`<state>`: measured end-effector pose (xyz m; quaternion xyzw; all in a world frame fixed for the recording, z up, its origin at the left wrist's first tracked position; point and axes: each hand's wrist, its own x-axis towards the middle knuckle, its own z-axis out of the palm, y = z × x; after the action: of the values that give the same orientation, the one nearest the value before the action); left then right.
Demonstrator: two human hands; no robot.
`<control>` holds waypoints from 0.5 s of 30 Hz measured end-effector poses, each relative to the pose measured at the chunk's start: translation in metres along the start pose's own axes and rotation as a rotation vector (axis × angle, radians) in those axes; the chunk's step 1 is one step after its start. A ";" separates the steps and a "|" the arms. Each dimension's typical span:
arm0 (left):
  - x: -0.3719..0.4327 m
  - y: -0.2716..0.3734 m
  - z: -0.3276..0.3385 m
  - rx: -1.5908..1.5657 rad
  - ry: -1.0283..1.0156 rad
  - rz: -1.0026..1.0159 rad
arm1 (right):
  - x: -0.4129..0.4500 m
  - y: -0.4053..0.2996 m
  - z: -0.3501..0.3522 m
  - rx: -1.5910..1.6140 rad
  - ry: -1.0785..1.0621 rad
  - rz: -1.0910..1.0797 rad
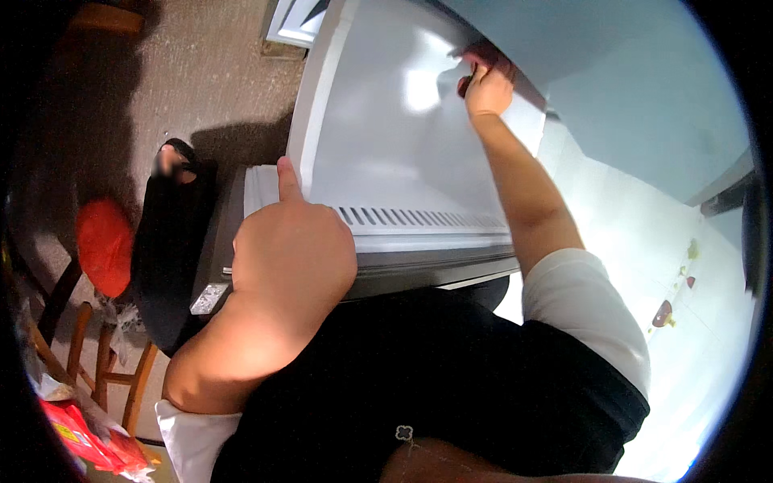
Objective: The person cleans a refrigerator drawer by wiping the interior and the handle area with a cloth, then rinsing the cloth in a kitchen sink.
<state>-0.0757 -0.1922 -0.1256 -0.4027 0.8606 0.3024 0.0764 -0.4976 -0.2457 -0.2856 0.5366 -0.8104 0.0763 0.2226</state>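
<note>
My right hand (488, 90) reaches far forward, its fingers closed on a dark red cloth (492, 57) at the far right edge of a smooth white appliance panel (386, 145). What the cloth is folded around, if anything, cannot be seen. Light reflects off the panel, and a row of narrow vent slots (423, 217) runs along its near side. Over the near left corner rests my left hand (293, 247), back upwards, with one finger pointing forward beside the panel's raised rim. Its other fingers are hidden beneath it.
A grey edge (423, 265) of the appliance lies close to my body. To the left are a red stool seat or bag (104, 247), wooden legs (133, 386) and red plastic packaging (90, 441). A large pale panel (634, 78) stands at the right, before a white tiled wall (628, 223).
</note>
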 end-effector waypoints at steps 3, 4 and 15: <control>0.003 0.001 0.004 -0.056 0.002 -0.054 | -0.005 0.020 0.020 -0.081 -0.244 -0.231; 0.005 0.001 0.006 -0.097 0.010 -0.102 | -0.011 0.025 0.029 -0.053 -0.172 -0.270; 0.012 0.003 0.000 -0.102 -0.070 -0.182 | -0.120 0.048 0.100 -0.283 -0.664 -0.458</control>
<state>-0.0863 -0.1983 -0.1286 -0.4718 0.8006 0.3516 0.1127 -0.5300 -0.1622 -0.4223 0.6622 -0.7005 -0.2640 0.0323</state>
